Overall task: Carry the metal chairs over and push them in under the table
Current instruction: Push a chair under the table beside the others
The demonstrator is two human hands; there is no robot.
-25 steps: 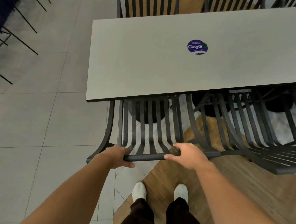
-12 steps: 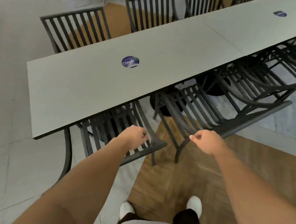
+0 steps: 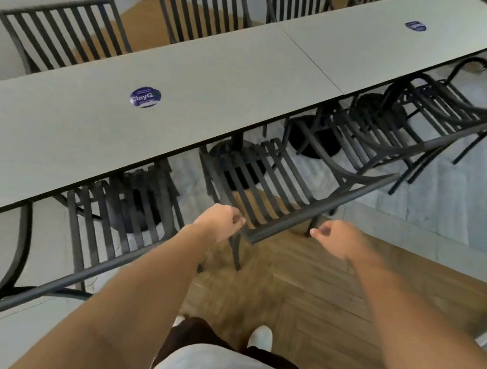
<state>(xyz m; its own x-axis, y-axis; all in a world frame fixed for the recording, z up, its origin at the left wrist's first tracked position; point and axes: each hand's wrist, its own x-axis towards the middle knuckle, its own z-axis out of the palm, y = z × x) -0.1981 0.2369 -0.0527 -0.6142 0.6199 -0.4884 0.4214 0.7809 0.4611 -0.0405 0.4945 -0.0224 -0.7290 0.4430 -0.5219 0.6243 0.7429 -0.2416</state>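
Note:
A long grey table [image 3: 233,72] runs from the left to the upper right. Three dark metal slatted chairs stand along its near side with their seats partly under it: a left chair [image 3: 76,279], a middle chair [image 3: 317,211] and a right chair [image 3: 439,138]. My left hand [image 3: 220,222] hovers by the left end of the middle chair's top rail with fingers curled, holding nothing. My right hand [image 3: 334,239] hangs in the air just on the near side of that rail, also curled and holding nothing. Neither hand touches a chair.
More slatted chairs [image 3: 63,30] stand along the table's far side. Blue round stickers [image 3: 145,97] lie on the tabletop. Black round table bases [image 3: 313,137] sit under the table. I stand on a wood-patterned floor [image 3: 299,295] beside grey tiles.
Both hands have let go of the left chair's top rail. My view has swung to the right along the table, and my hands now float near the middle chair.

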